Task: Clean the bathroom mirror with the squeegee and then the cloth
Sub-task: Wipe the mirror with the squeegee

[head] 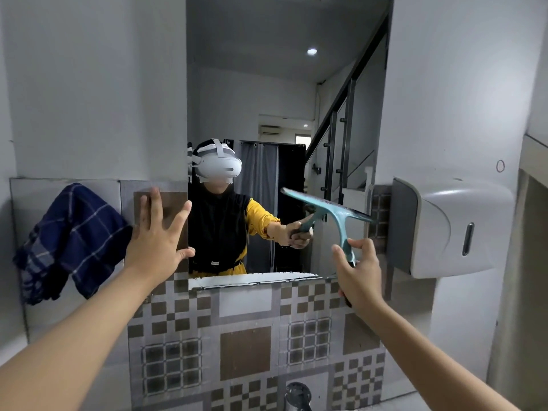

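— Where does the single view sit?

— On the person's head, facing forward at the tall frameless wall mirror (284, 99), close to it, within arm's reach.

— How does it frame things?

— Wide-angle: both forearms enter from 7 and 5 o'clock, the grey-and-brown patterned tile wall (246, 336) fills 6 o'clock, and the mirror reflects the white head-worn camera rig (218, 166) just left of centre.

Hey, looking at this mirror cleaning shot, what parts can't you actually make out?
Head view only:
- Teal plastic squeegee: lower handle hidden inside the right hand; whether its blade touches the tall frameless wall mirror is unclear.
- Dark round fitting below the tiles: cut off by the bottom edge.
- Blue checked cloth: what it hangs from is hidden by its folds.
- Left hand: palm faces away.
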A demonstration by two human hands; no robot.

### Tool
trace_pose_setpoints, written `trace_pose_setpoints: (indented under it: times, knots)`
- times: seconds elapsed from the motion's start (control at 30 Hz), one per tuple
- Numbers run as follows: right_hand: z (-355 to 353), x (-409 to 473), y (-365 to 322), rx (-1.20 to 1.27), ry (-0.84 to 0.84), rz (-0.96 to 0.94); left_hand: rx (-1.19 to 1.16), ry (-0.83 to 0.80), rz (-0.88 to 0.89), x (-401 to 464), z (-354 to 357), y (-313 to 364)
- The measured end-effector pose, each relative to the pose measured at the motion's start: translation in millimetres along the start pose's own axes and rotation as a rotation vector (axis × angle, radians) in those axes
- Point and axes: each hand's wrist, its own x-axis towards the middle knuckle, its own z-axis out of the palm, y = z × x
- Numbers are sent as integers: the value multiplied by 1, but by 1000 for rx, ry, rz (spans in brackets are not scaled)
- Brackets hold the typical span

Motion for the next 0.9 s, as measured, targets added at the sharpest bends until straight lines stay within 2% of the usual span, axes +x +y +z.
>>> trace_pose_setpoints:
  times: [0.3, 0.6, 0.9]
  knots:
    - [49, -31, -29, 237, 83, 196, 15, -20, -17, -1, -3, 3]
    - [108, -82, -54, 321, 25, 201, -23, -48, -34, -23, 0, 13]
    - [158, -113, -61, 283, -11, 123, -45, -39, -4, -49, 22, 5]
